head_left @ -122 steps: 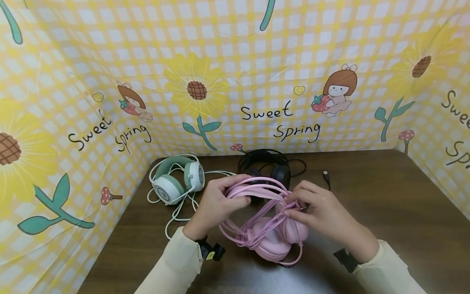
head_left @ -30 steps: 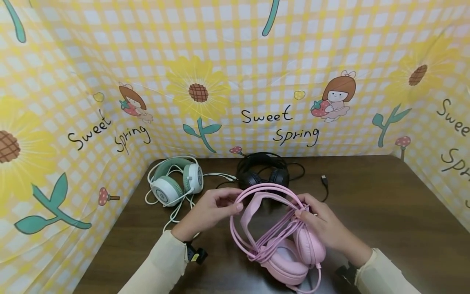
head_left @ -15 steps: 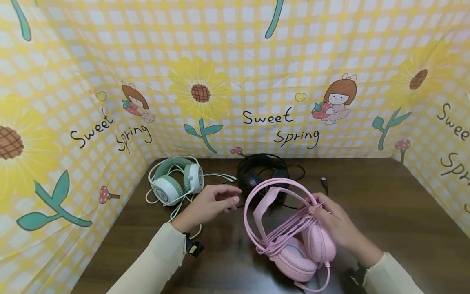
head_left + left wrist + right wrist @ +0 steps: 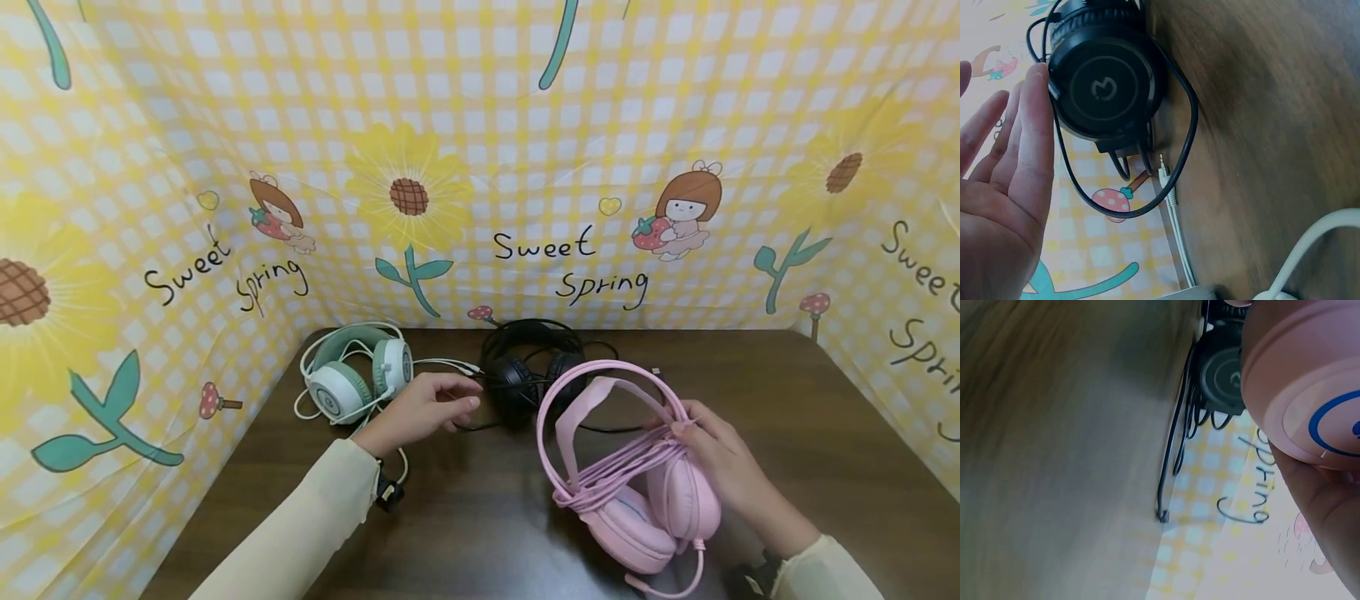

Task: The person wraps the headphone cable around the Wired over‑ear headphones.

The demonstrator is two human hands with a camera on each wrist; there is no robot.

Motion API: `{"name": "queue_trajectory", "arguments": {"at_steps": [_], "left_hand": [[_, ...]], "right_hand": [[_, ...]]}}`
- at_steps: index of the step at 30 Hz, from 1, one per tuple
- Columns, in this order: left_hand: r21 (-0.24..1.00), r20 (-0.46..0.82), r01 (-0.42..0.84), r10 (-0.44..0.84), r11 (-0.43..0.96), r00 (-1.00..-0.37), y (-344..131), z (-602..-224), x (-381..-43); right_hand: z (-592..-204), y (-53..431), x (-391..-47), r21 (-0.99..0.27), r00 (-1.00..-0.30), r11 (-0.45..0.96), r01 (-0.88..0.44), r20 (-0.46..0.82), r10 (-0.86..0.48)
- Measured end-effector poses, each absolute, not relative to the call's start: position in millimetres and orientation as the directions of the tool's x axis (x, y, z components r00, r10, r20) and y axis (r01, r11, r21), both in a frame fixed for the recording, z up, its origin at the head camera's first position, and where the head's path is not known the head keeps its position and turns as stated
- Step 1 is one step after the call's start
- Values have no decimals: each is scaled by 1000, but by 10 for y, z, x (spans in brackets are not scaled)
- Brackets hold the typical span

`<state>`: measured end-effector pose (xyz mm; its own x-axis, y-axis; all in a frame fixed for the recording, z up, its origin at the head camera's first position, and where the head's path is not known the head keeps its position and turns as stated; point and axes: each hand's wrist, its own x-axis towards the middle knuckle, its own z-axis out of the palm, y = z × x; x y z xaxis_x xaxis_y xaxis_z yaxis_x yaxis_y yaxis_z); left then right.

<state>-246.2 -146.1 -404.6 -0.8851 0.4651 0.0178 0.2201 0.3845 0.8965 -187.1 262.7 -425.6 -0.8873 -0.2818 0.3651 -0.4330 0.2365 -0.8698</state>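
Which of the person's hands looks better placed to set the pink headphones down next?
Probably the right hand: it grips the pink headphones at one side. The left hand holds nothing and is apart from them, nearer the black headphones.

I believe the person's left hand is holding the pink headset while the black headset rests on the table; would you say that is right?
Not quite: it is the right hand that holds the pink headset, as the head view shows. The black headset does rest on the table.
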Motion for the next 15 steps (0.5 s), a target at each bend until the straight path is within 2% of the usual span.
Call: {"name": "queue_trajectory", "arguments": {"at_steps": [7, 15], "left_hand": [[882, -73, 158, 460, 443, -885, -1436, -4102, -2559], [876, -127, 64, 357, 477, -925, -1386, -4149, -2718]], "right_hand": [[-4301, 2796, -1859, -874, -893, 220, -434, 383, -237], [-4345, 2984, -1895, -916, -916, 142, -374, 342, -209]]}}
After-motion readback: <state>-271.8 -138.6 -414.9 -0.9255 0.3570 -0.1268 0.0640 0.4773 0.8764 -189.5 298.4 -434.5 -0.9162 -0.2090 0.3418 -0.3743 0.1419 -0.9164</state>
